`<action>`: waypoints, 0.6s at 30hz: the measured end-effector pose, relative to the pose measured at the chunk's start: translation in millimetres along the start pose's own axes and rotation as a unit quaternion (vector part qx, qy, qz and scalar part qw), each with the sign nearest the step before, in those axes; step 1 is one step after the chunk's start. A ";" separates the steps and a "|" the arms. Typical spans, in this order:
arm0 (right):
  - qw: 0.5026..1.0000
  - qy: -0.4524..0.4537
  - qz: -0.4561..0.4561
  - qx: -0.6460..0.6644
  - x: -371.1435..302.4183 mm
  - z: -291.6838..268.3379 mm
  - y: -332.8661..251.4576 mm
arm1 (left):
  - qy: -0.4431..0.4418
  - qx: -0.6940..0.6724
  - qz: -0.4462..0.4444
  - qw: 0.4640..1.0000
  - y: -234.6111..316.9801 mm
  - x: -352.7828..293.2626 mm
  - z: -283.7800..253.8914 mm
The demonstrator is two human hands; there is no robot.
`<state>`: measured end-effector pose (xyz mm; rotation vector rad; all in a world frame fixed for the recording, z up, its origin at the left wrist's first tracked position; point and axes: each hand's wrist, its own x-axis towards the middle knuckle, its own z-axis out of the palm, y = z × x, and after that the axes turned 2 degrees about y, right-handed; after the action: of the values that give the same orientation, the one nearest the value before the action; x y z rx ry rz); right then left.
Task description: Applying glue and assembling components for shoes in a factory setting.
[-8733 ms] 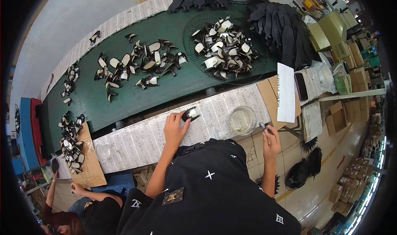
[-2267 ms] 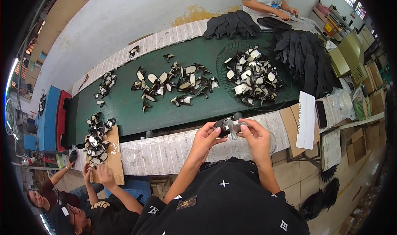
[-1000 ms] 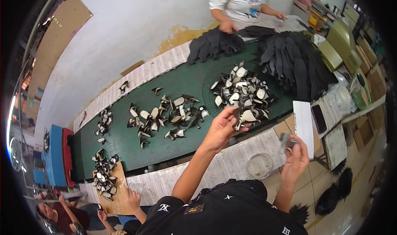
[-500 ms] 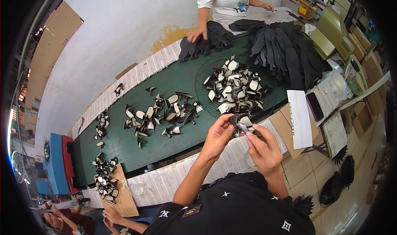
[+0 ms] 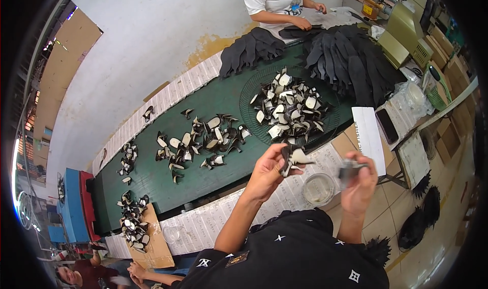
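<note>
My left hand (image 5: 264,177) is closed on a small black-and-white shoe heel (image 5: 295,158), held up over the near edge of the green belt (image 5: 203,184). To the right, apart from it, my right hand (image 5: 360,190) grips a small dark grey object (image 5: 348,173), smeared by motion, whose kind I cannot make out. Beyond my hands a round wire basket (image 5: 249,125) holds a heap of similar heels (image 5: 290,108). Between my hands and nearer me, a clear round dish (image 5: 318,189) rests on the paper-covered ledge.
Loose heels (image 5: 185,149) lie along the belt to the left, with more on a cardboard sheet (image 5: 158,243). Black strips (image 5: 351,60) are heaped at the far right. A phone (image 5: 387,126) lies near a white box (image 5: 370,136). Co-workers stand across and at lower left.
My right hand has moved away to the right from the heel, carrying the dark grey object. My left hand keeps the heel, now in fuller view. The co-worker's hand across has shifted right.
</note>
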<state>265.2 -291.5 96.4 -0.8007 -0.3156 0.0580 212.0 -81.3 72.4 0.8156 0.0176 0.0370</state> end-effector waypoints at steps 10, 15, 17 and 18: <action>0.984 0.062 -0.038 0.164 10.7 -52.0 -18.5 | -0.194 -0.292 0.005 0.937 13.3 -12.4 32.6; 0.986 0.110 0.001 0.128 9.0 -62.8 -3.7 | -0.152 -0.274 0.004 0.950 4.3 -5.7 14.6; 0.986 0.115 0.018 0.116 9.7 -66.3 -0.7 | -0.107 -0.150 -0.031 0.982 4.7 3.8 -2.7; 0.984 0.146 0.024 0.095 9.1 -70.5 -0.3 | -0.051 -0.153 -0.063 0.985 5.1 11.7 -3.9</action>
<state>294.9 -339.2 53.0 -0.6165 -0.0114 0.0153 223.4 -74.5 73.5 0.5071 -0.0326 -0.1184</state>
